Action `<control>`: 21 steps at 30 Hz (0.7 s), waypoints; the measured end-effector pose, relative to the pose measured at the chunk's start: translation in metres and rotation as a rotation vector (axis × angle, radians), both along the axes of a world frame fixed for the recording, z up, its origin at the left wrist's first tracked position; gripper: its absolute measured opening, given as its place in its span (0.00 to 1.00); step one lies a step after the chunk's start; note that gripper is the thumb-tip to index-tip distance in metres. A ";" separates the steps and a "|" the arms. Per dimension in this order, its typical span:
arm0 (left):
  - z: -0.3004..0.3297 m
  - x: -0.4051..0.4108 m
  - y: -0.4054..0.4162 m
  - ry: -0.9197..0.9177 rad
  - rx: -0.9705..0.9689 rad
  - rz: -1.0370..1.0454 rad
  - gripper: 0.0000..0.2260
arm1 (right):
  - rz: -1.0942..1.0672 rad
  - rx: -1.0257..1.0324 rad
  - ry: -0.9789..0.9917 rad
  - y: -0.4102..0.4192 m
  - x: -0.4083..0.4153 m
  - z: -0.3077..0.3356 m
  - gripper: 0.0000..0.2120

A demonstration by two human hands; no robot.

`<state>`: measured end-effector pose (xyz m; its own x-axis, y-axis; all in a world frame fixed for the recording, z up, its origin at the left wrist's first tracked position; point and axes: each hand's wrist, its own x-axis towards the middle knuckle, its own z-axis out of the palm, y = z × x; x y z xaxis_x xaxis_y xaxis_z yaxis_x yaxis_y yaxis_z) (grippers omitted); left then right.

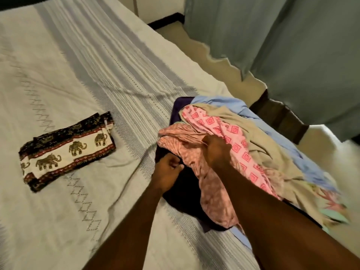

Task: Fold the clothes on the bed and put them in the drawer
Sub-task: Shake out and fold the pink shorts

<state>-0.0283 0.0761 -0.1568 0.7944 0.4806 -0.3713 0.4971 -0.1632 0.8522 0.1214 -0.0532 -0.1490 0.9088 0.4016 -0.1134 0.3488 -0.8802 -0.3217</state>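
with one elephant-print piece (pixel 67 148) folded left of the pile (pixel 243 152), the right hand (pixel 216 151) grips a pink garment (pixel 194 152), the left hand (pixel 168 169) pinches its edge, and lifting it free probably comes next.

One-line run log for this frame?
stage: picking next garment | right hand: grips mottled pink garment | left hand: at dark garment, grip unclear | folded: elephant-print cloth

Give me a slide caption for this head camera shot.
Right hand grips a pink garment from the pile; folded elephant-print cloth lies aside.
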 end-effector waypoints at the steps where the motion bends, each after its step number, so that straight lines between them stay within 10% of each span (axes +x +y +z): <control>1: 0.000 0.000 -0.007 -0.002 -0.028 0.001 0.06 | -0.021 0.093 0.009 -0.002 -0.002 0.003 0.11; 12: 0.081 0.016 -0.138 -0.167 -0.503 0.134 0.16 | -0.147 0.888 0.159 -0.126 -0.063 0.082 0.13; 16: 0.109 0.002 -0.159 -0.115 -1.028 0.316 0.22 | -0.156 1.054 0.254 -0.176 -0.102 0.133 0.11; 21: 0.131 -0.017 -0.201 0.048 -0.833 0.083 0.11 | -0.093 0.936 0.283 -0.249 -0.152 0.159 0.05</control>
